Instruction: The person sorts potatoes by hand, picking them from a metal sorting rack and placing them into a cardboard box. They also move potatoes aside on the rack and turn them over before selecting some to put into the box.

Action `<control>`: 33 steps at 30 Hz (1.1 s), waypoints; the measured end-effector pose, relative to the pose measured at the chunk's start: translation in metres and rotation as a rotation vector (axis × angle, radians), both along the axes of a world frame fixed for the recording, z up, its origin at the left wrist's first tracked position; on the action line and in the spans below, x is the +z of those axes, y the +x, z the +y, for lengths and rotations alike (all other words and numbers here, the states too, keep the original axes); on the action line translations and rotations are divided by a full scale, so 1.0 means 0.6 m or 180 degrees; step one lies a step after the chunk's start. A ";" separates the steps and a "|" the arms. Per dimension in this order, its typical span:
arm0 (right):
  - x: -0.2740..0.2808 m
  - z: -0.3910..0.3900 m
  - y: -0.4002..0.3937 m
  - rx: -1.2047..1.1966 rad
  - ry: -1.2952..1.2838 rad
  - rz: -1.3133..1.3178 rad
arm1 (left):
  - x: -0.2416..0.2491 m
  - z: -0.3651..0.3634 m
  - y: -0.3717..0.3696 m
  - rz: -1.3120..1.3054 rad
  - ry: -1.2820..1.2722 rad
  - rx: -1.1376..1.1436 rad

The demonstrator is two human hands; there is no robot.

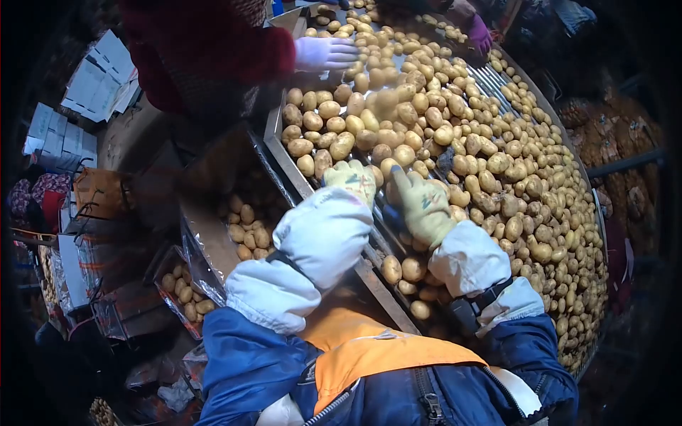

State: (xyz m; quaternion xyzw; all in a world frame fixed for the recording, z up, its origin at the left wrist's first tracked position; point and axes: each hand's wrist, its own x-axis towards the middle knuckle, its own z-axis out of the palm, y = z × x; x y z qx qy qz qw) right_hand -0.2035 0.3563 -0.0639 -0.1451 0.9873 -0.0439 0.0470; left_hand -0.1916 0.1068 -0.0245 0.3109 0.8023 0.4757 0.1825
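Observation:
My left hand (pixel 353 181), in a pale yellow glove, is over the near-left edge of a sorting table spread with potatoes (pixel 490 167). Its fingers curl down close together, and whatever lies under them is hidden. A brown potato (pixel 322 162) lies beside its knuckles. To the right, my right hand (pixel 425 207) wears a matching glove with dark marks on its back. Its fingers reach forward and apart among the potatoes, close to a potato (pixel 388 167), with no potato visibly held. A dark clod-like lump (pixel 445 162) lies just beyond it.
A metal rim (pixel 288 167) borders the table on the left. Across it, another person's gloved hand (pixel 327 54) rests by the potatoes; a purple glove (pixel 479 34) shows farther back. Lower left are boxes with potatoes (pixel 186 295). Metal rollers (pixel 491 85) show between potatoes.

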 end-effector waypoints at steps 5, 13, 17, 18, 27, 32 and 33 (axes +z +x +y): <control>0.045 0.059 0.013 -0.1255 -0.4062 -0.1073 | 0.005 0.020 -0.079 -0.0230 -0.0726 0.0614; 0.046 0.059 0.001 -0.0455 -0.3309 -0.0702 | -0.074 -0.055 0.021 -0.3794 0.3789 0.1151; 0.038 -0.013 -0.063 -0.0136 0.0029 -0.0257 | -0.070 -0.053 0.048 -0.4072 0.3935 0.1442; 0.043 -0.039 -0.070 -0.0191 0.0263 -0.0290 | -0.070 -0.053 0.055 -0.4164 0.3958 0.1422; 0.022 -0.005 -0.049 -0.0737 -0.1226 -0.0366 | -0.066 -0.207 0.107 -0.1862 0.3287 0.4032; 0.044 -0.004 0.038 -0.1026 -0.4253 -0.1717 | -0.074 -0.343 0.211 -0.2053 0.2481 0.3715; 0.060 -0.014 0.058 -0.1468 -0.4526 -0.2149 | -0.068 -0.333 0.236 -0.2295 0.2271 0.3571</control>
